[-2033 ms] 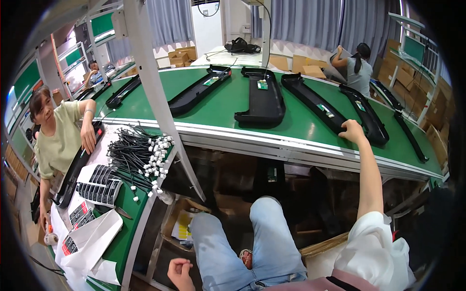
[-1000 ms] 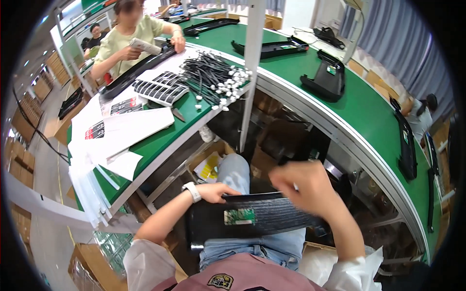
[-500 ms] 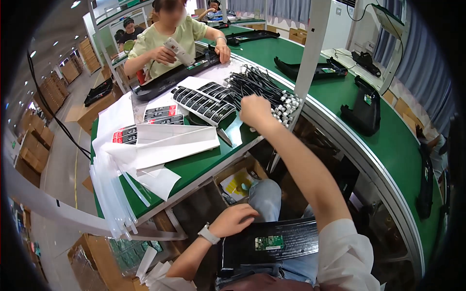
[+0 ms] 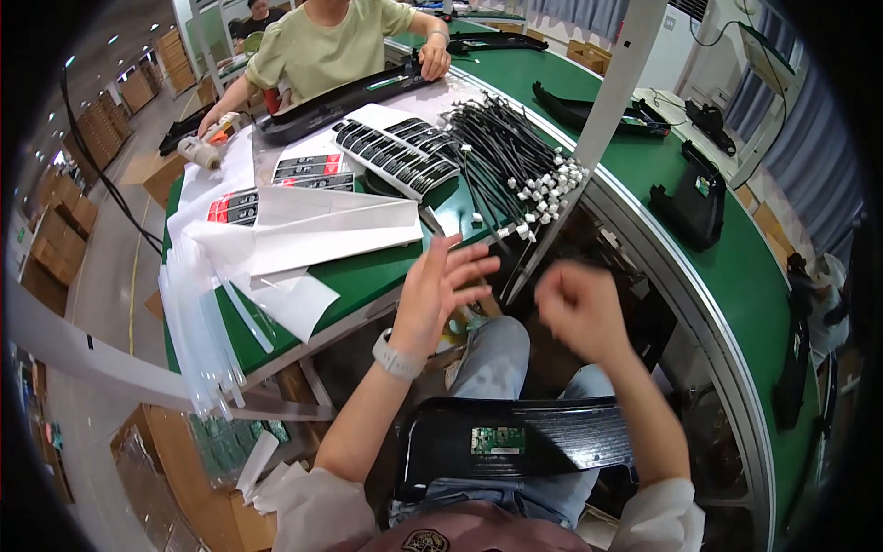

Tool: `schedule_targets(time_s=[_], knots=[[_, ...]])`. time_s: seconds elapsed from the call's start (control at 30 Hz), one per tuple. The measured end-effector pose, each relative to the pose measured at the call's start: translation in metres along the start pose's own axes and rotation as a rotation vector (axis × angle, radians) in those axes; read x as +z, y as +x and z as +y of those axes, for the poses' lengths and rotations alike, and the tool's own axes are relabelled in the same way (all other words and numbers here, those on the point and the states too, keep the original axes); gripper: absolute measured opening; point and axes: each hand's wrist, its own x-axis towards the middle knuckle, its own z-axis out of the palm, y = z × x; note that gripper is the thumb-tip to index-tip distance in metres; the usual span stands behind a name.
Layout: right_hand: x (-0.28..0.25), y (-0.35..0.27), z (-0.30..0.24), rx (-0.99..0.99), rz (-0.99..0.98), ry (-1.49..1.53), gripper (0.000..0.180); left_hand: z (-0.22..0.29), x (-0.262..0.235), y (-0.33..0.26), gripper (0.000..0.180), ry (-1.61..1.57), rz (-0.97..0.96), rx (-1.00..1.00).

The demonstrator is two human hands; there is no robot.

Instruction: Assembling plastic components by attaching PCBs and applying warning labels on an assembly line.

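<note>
My left hand (image 4: 441, 290) is raised in front of the table edge, palm turned inward and fingers spread, with nothing in it. To its right, my right hand (image 4: 581, 308) is curled closed and blurred; whatever may be inside cannot be made out. Across my lap lies a glossy black plastic panel (image 4: 561, 446), a small green circuit board (image 4: 498, 441) near its middle. Beyond my hands, a bundle of black cables (image 4: 501, 138) with white connectors (image 4: 547, 198) rests on the green table (image 4: 368, 262).
Sheets of black labels (image 4: 391, 156), folded white paper (image 4: 336, 230) and clear plastic strips (image 4: 198, 322) cover the table. Opposite, a co-worker holds a black panel (image 4: 340, 106) and a glue gun (image 4: 202, 152). A metal post (image 4: 625, 83) stands right of the cables.
My right hand has drawn back from the cable bundle toward me. My left hand has risen from the lap panel and opened. The co-worker's glue gun has moved left, away from their panel.
</note>
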Motion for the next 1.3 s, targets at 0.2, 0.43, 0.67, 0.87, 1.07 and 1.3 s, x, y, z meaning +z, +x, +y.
schedule_targets(time_s=[0.2,0.43,0.67,0.87,1.07,1.3], knots=[[0.021,-0.133,0.000,-0.225,-0.045,-0.464,0.012,0.002,0.041,-0.006,0.040,0.167,0.002,0.170],[-0.011,-0.132,-0.025,0.021,0.012,-0.096,0.019,0.007,0.055,-0.066,0.032,0.703,-0.485,-0.075],[-0.015,-0.136,-0.023,0.393,-0.064,0.251,0.024,-0.012,0.059,-0.098,0.015,1.224,-0.687,0.282],[0.030,-0.160,0.007,0.373,-0.025,0.170,0.016,-0.048,0.021,-0.118,0.030,1.536,-0.724,0.602],[0.098,-0.201,0.051,0.174,0.012,-0.354,0.015,-0.089,-0.021,-0.143,0.031,1.725,-0.695,0.664],[0.081,-0.222,0.078,0.387,0.001,-0.451,0.029,-0.114,-0.068,-0.143,0.012,1.674,-0.646,0.239]])
